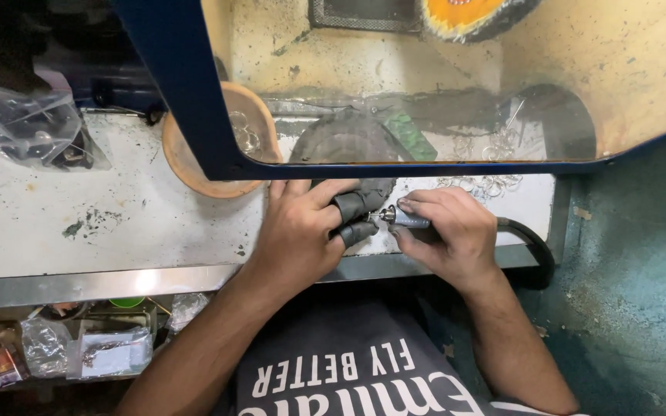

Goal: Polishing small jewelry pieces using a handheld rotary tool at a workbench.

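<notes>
The left hand [298, 231] rests at the front edge of the tabletop [79, 223], its grip closed. Dark rubber finger guards [358, 216] cover the index and middle fingers, which pinch together with the thumb at the working point. Whatever small workpiece sits between them is too small to identify.

The right hand [449, 235] has its grip clamped around a slim metal rotary handpiece [404, 219], held like a pen. The handpiece lies nearly horizontal, and its tip points left and meets the guarded fingertips of the left hand. A dark flexible hose [529, 246] leaves the rear of the handpiece, loops to the right and drops past the tabletop edge.

A blue-framed transparent shield [395, 85] stands tilted above the work area. Both hands work just below its lower bar. Behind the shield lie a round dark pad [346, 139], a green block [410, 137] and a scatter of small metal rings [487, 183].

An orange-brown bowl [186, 162] sits on the tabletop to the left of the hands, partly behind the shield frame. A clear plastic bag [28, 127] lies at the far left. Below the tabletop, a lower shelf carries more small plastic bags [109, 350].
</notes>
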